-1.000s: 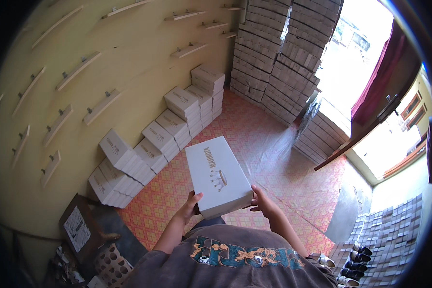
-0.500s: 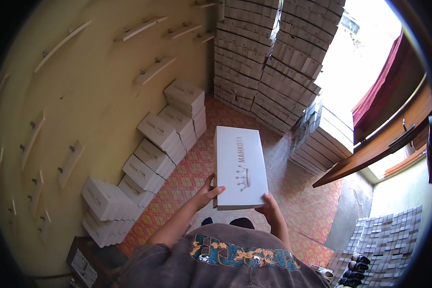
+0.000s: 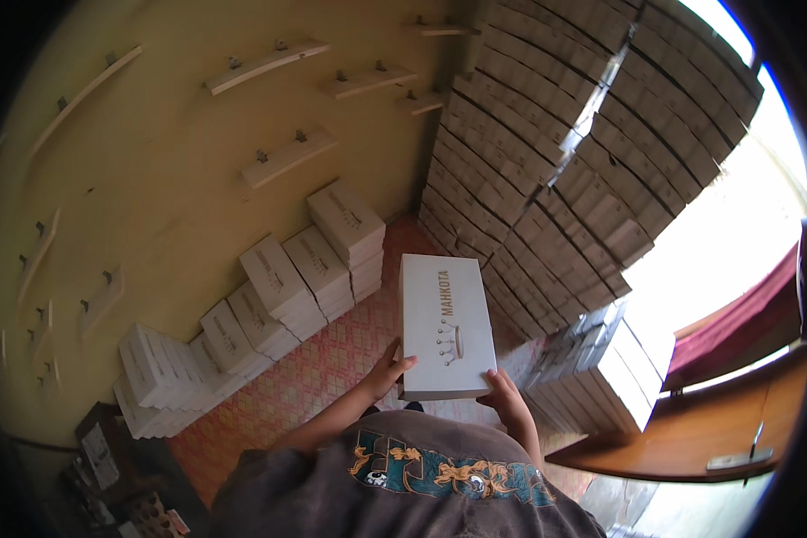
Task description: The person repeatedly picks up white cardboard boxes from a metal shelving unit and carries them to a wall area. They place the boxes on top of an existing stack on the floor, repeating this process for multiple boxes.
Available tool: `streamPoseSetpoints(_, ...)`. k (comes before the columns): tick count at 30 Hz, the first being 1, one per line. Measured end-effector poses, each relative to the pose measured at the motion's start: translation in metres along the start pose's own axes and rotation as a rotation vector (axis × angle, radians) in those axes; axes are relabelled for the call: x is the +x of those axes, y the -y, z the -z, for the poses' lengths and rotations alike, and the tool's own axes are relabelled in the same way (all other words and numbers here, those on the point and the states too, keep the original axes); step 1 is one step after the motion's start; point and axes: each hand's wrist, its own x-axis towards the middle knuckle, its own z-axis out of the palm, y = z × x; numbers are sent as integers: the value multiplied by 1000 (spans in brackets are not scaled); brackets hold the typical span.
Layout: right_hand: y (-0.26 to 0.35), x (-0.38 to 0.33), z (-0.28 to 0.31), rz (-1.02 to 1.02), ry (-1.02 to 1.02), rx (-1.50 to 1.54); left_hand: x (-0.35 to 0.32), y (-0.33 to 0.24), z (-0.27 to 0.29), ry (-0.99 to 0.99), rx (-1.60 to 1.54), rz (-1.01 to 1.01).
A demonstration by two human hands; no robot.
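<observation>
We hold a white box [image 3: 446, 325] level in front of us above the floor [image 3: 332, 368], its long axis pointing away toward the stacked wall [image 3: 547, 179]. Left hand [image 3: 388, 368] and right hand [image 3: 505, 397] grip its near corners, fingers curled.

Your left hand [image 3: 387, 369] and right hand [image 3: 504, 394] grip a white box [image 3: 446, 325] before tall box stacks [image 3: 547, 170].

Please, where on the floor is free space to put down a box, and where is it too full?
Free: the patterned floor between the low white box stacks along the yellow wall and the white box held by the left hand and right hand. Crowded: the tall box wall ahead and the stacks at right.
</observation>
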Motion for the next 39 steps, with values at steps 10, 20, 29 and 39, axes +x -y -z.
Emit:
streamPoseSetpoints(10, 70, 192, -28, -76, 411, -164, 86, 5, 97, -246, -59, -120)
streamPoseSetpoints(20, 153, 376, -98, -99, 450, -425, 202, -34, 192, -584, -322, 62)
streamPoseSetpoints(29, 168, 541, -151, -153, 559, -490, 289, -46, 281, -762, -477, 225)
streamPoseSetpoints(39, 144, 622, -157, -388, 651, -378, 350, 21, 304, -1247, -461, 105)
